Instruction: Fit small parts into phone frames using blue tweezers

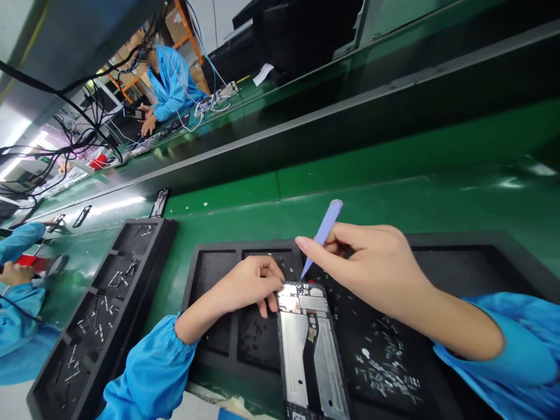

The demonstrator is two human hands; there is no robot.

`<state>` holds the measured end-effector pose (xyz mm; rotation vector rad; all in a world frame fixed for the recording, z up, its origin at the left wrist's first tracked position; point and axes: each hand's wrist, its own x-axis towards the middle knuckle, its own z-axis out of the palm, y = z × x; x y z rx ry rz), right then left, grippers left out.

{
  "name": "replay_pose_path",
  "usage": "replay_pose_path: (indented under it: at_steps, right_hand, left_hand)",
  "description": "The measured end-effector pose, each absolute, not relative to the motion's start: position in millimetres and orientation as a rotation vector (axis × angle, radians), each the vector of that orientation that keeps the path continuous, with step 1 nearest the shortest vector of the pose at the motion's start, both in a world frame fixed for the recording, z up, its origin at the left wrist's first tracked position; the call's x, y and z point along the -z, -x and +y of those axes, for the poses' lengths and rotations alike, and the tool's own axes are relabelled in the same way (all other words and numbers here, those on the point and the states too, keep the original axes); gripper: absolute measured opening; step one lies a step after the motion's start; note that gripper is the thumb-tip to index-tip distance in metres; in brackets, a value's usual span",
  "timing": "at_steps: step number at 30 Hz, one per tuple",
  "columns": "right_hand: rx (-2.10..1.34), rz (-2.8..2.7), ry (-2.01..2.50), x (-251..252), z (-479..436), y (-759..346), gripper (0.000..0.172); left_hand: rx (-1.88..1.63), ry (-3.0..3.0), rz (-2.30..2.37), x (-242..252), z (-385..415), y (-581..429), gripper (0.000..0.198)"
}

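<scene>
An opened phone frame (311, 350) lies lengthwise on a black compartment tray (210, 256) in front of me, its metal inner plate and small boards showing. My left hand (251, 286) rests at the frame's top left corner, fingers curled down and pinching at its edge. My right hand (367, 259) holds a lilac plastic pry stick (326, 230) like a pen, its tip pointing down at the top edge of the frame.
Several small metal parts (385, 367) lie scattered on the tray right of the phone. A second black tray (100, 315) with small parts stands at the left. Behind runs a green conveyor (394, 175); one person sits at the far left (170, 81), another's sleeve (17, 326) is at my left.
</scene>
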<state>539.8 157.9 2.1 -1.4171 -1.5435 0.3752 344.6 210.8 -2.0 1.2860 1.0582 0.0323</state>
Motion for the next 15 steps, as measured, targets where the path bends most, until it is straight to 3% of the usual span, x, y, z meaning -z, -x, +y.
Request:
replay_pose_path:
  at_steps: [15]
  right_hand:
    - [-0.428,-1.597,1.451,2.0,160.3,-539.6,0.046]
  left_hand:
    - [-0.046,-1.284,1.047,1.3,209.9,-345.9,0.004]
